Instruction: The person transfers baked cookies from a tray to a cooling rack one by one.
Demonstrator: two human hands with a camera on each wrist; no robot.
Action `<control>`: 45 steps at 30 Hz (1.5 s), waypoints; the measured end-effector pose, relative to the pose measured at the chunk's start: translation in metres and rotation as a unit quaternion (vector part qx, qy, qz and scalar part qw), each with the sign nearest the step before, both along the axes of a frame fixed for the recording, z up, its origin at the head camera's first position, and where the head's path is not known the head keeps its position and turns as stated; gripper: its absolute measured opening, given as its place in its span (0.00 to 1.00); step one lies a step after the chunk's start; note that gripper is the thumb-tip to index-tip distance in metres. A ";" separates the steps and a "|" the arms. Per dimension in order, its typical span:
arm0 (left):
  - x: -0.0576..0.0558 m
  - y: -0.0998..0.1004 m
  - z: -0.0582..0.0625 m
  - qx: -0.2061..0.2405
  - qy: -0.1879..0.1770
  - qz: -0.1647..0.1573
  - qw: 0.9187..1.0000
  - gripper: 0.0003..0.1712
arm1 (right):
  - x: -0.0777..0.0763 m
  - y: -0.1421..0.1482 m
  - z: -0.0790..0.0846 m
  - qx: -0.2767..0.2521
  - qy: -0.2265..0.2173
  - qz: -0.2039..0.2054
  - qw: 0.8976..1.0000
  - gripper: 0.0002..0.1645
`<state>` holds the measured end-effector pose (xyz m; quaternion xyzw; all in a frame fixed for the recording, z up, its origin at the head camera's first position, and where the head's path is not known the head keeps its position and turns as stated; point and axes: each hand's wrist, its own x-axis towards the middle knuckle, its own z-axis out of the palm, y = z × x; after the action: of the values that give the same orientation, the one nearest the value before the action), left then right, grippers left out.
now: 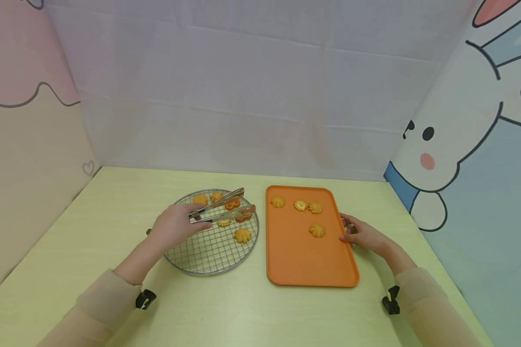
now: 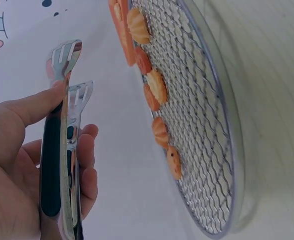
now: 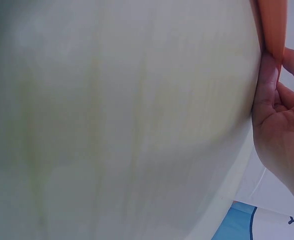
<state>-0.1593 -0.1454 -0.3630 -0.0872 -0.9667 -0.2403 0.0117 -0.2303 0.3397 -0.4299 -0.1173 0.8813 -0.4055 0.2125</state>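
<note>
My left hand [image 1: 173, 225] holds metal tongs [image 2: 52, 160] with black grips, their two arms spread apart. The tongs are over a round wire rack [image 1: 199, 255] on the left; nothing is between their tips in the left wrist view. Several cookies lie on the rack, among them a flower-shaped cookie [image 1: 243, 235] and a pretzel-shaped one [image 1: 232, 204]. To the right lies an orange tray [image 1: 308, 265] with several cookies, one ridged cookie [image 1: 317, 230] near its middle. At the tray's right edge, my right hand [image 1: 366, 237] pinches the rim between thumb and fingers.
Both rack and tray lie on a pale yellow-green table [image 1: 226, 308], a narrow gap between them. A white backdrop [image 1: 252, 106] stands behind the table, with cartoon-printed panels on both sides. The rabbit panel [image 1: 482, 202] rises close to my right arm.
</note>
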 end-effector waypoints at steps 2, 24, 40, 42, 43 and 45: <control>0.001 0.006 0.003 -0.008 0.013 -0.004 1.000 0.36 | 0.000 0.000 0.001 0.001 0.000 0.003 1.000 0.45; -0.007 0.076 0.003 0.006 0.012 -0.052 0.999 0.33 | -0.006 -0.006 0.012 0.023 -0.010 -0.004 1.000 0.42; -0.020 0.119 -0.007 0.000 0.030 -0.060 0.998 0.30 | -0.002 -0.010 0.011 -0.016 -0.028 -0.030 0.999 0.40; -0.022 0.124 -0.009 -0.003 0.037 -0.064 0.997 0.29 | -0.002 -0.010 0.010 -0.020 -0.030 -0.030 0.999 0.41; -0.023 0.127 -0.010 -0.002 0.040 -0.067 0.997 0.29 | -0.002 -0.010 0.010 -0.021 -0.029 -0.031 0.999 0.41; -0.026 0.132 -0.013 -0.002 0.044 -0.070 0.997 0.28 | -0.003 -0.009 0.010 -0.023 -0.029 -0.030 0.999 0.41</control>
<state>-0.1850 -0.0135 -0.3759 -0.1653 -0.9573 -0.2342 0.0372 -0.2330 0.3305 -0.4203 -0.0836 0.8682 -0.4355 0.2227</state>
